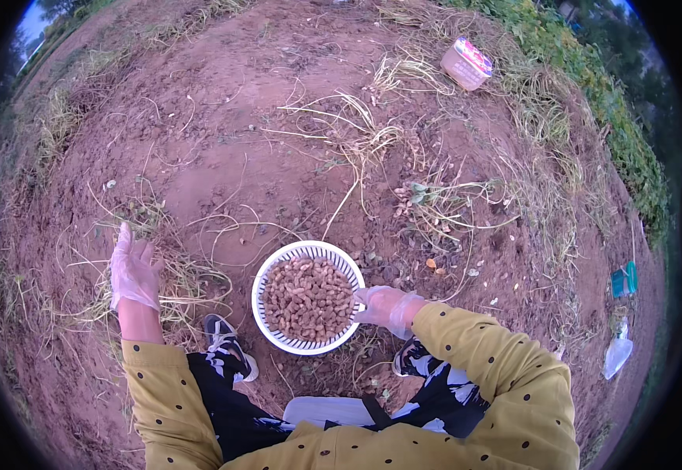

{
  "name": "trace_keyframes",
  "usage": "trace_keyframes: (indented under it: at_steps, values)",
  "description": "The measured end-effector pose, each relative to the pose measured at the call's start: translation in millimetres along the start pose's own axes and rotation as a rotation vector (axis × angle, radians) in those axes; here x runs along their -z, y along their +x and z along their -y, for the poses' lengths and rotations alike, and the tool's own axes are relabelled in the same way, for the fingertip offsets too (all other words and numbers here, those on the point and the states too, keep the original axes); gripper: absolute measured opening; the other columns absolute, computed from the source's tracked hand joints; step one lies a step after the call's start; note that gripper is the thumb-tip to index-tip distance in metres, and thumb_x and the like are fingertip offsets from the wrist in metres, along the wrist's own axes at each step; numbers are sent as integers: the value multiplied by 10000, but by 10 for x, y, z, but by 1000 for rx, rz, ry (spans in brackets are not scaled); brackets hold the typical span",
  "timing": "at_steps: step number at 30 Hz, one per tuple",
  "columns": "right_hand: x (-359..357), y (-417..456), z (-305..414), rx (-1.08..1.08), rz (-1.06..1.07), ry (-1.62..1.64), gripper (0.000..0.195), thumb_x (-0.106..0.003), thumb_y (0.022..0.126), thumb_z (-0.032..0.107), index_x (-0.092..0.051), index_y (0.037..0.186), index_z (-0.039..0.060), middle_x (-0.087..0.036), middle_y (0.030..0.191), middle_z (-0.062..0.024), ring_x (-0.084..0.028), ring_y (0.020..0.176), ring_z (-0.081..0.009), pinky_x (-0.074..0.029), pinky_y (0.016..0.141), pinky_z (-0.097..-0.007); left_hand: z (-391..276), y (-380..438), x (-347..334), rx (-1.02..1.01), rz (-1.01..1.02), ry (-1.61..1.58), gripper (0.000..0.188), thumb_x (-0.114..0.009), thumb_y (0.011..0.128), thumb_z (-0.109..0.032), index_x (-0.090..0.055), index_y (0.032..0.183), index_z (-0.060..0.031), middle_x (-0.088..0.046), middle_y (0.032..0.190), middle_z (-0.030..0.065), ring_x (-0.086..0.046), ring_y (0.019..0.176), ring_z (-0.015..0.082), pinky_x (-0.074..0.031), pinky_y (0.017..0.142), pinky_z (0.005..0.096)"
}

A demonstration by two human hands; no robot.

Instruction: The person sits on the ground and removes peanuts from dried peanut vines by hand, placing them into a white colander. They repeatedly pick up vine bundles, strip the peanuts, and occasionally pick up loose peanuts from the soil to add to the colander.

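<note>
A round white slotted plastic basket (258, 320) stands on the soil between my feet, holding many peanuts in their shells (306, 296). My right hand (381, 304), in a thin clear plastic glove, grips the basket's right rim. Its fingertips are partly hidden at the edge. Off to the left, my left hand (134, 275) wears the same kind of glove. It is raised with its fingers apart and holds nothing. Behind and beside it lies a heap of pulled plant stems (194, 282), probably peanut vines; whether the hand touches them I cannot tell.
Loose stems (370, 138) and another uprooted plant (435, 202) lie ahead on reddish soil. A printed plastic tub (466, 63) sits farther off at right. A green container (624, 279) and a clear plastic bag (617, 354) lie far right. Leafy green plants (629, 147) border the plot.
</note>
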State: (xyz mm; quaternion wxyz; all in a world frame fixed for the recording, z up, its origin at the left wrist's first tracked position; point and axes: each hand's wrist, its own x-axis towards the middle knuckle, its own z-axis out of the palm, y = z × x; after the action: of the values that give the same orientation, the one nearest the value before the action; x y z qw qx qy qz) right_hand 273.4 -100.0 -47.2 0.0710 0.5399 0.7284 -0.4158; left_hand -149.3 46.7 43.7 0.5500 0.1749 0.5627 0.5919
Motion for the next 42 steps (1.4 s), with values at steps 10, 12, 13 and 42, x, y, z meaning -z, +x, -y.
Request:
trace_keyframes:
  at_steps: [10, 12, 13, 42]
  values:
    - [515, 612, -2107, -419, -140, -630, 265, -642, 808, 201, -693, 996, 22, -508, 1295, -230, -477, 1242, -402, -430, 1015, -404, 571, -680, -895, 184, 513, 150, 437, -652, 939, -275, -549, 1207, 53, -664, 1092, 213, -694, 904, 285, -581, 825, 374]
    - [629, 735, -2095, -500, -104, -681, 282, -659, 760, 179, -717, 1004, 50, -494, 1304, -240, -438, 1270, -408, -413, 1031, -410, 624, -650, -907, 200, 473, 194, 437, -665, 930, -274, -554, 1196, 53, -667, 1083, 212, -695, 902, 285, -578, 836, 375]
    - [559, 814, -2335, -551, -99, -665, 329, -626, 783, 165, -661, 1085, 40, -460, 1347, -233, -402, 1303, -398, -369, 1066, -409, 658, -622, -947, 220, 468, 219, 436, -672, 926, -274, -556, 1191, 53, -668, 1079, 211, -695, 901, 285, -577, 841, 376]
    - [-156, 82, -2543, -295, -275, -194, 301, -627, 876, 242, -649, 1176, 230, -676, 950, -136, -670, 925, -350, -537, 806, -449, 962, -666, -1116, 361, 538, 292, 414, -665, 933, -269, -572, 1174, 55, -685, 1068, 194, -708, 896, 279, -580, 824, 364]
